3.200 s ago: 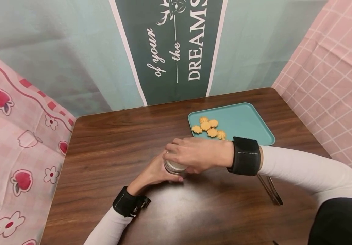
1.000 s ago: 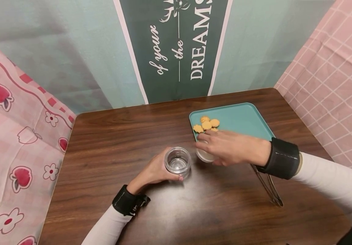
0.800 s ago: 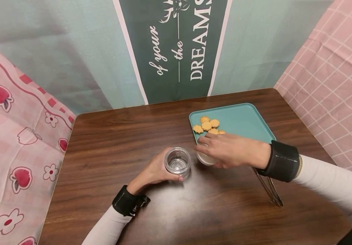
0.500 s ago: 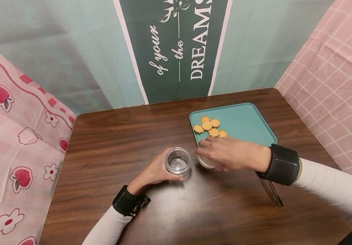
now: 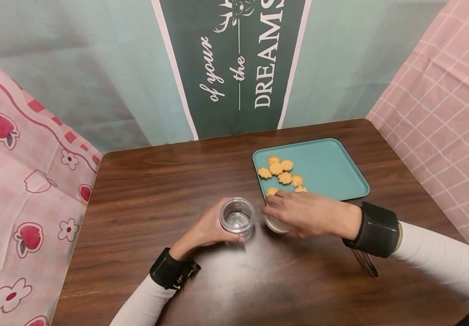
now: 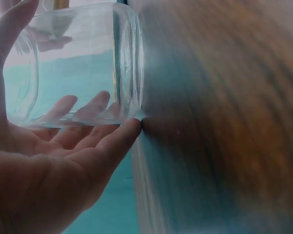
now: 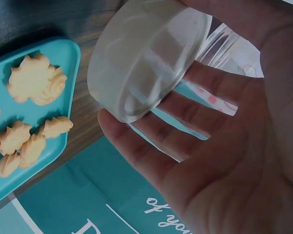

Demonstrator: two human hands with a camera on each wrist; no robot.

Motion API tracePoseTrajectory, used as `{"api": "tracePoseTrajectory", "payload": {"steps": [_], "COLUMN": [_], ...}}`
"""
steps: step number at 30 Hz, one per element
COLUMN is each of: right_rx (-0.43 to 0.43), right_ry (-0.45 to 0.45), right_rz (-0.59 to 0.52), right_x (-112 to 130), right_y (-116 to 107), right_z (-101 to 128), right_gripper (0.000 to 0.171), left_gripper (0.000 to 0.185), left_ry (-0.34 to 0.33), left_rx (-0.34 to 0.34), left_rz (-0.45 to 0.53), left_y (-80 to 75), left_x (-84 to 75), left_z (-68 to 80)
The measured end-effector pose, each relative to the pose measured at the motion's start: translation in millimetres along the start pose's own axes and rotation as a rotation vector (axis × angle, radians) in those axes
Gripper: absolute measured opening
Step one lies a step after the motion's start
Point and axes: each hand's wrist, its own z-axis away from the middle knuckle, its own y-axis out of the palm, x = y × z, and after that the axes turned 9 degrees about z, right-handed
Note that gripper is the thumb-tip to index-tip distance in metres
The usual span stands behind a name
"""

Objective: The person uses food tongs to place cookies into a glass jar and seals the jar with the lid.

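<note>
A clear jar (image 5: 237, 216) without its lid stands upright on the table, and nothing shows inside it. My left hand (image 5: 207, 230) holds it from the left side, thumb toward me. In the left wrist view, the fingers curve along the wall of the glass jar (image 6: 75, 63), near its base. Just to the right, my right hand (image 5: 313, 213) grips a whitish translucent lid (image 5: 276, 225) by its rim, apart from the jar. The right wrist view shows the lid (image 7: 136, 63) tilted, with the fingers around its edge.
A teal tray (image 5: 332, 167) lies behind my right hand, with several golden piped cookies (image 5: 276, 169) at its left side; the hand hides part of its front edge. Metal tongs (image 5: 368, 265) lie partly under my right wrist. Curtains hang behind and at both sides.
My right hand was over the jar's top; it has lifted the lid off, carried it right, then drawn it slightly toward me, exposing more cookies. My left hand stays on the jar.
</note>
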Motion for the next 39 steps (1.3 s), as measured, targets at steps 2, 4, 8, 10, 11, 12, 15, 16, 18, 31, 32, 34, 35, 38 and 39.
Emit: {"api": "tracePoseTrajectory", "payload": {"steps": [2, 4, 8, 10, 11, 12, 15, 16, 18, 31, 32, 34, 35, 38, 39], "right_rx": [0.004, 0.010, 0.029, 0.038, 0.041, 0.043, 0.032, 0.026, 0.012, -0.013, -0.012, -0.007, -0.005, 0.002, 0.006], "right_ry": [0.002, 0.004, 0.007, 0.005, 0.005, 0.004, 0.000, -0.001, -0.008, -0.039, -0.038, -0.038, -0.037, -0.035, -0.033], "right_rz": [0.003, 0.013, 0.012, 0.002, -0.002, -0.004, -0.006, -0.009, -0.011, 0.014, 0.016, 0.012, 0.010, 0.002, -0.003], "right_x": [1.7, 3.7, 7.3, 8.6, 9.0, 9.3, 10.2, 10.7, 12.1, 20.6, 21.2, 22.5, 23.2, 25.5, 26.3], "right_y": [1.4, 2.5, 5.1, 6.9, 8.0, 9.2, 13.2, 14.6, 17.2, 30.4, 31.3, 33.2, 34.1, 36.0, 36.6], "right_z": [0.2, 0.5, 1.2, 1.4, 1.5, 1.5, 1.6, 1.8, 2.2, 2.0, 1.7, 1.1, 0.7, -0.2, -0.4], "right_gripper": [0.074, 0.074, 0.074, 0.074, 0.074, 0.074, 0.073, 0.073, 0.072, 0.071, 0.071, 0.071, 0.071, 0.071, 0.071], "left_gripper": [0.097, 0.097, 0.097, 0.097, 0.097, 0.097, 0.096, 0.096, 0.096, 0.094, 0.094, 0.095, 0.095, 0.095, 0.095], "left_ry": [0.000, -0.005, -0.014, -0.016, -0.017, -0.016, -0.014, -0.014, -0.018, -0.020, -0.020, -0.019, -0.017, -0.016, -0.017], "left_rx": [0.001, 0.000, -0.002, -0.002, -0.002, -0.002, -0.004, -0.005, -0.006, -0.004, -0.004, -0.003, -0.004, -0.001, -0.001], "left_rz": [0.002, 0.004, 0.001, 0.001, 0.001, 0.004, 0.006, 0.007, 0.005, 0.004, 0.007, 0.005, 0.004, 0.003, -0.001], "left_y": [0.1, 0.0, -0.5, -0.6, -0.6, -0.6, -0.6, -0.6, -0.6, -2.0, -2.1, -2.1, -2.0, -1.9, -1.8], "left_x": [0.3, 0.1, -0.1, -0.2, -0.3, -0.4, -0.8, -1.0, -1.2, -1.7, -1.7, -1.5, -1.4, -1.0, -0.9], "left_z": [0.1, 0.4, 0.9, 1.0, 1.0, 1.0, 0.8, 0.7, 0.6, 0.3, 0.4, 0.6, 0.7, 0.9, 1.0]}}
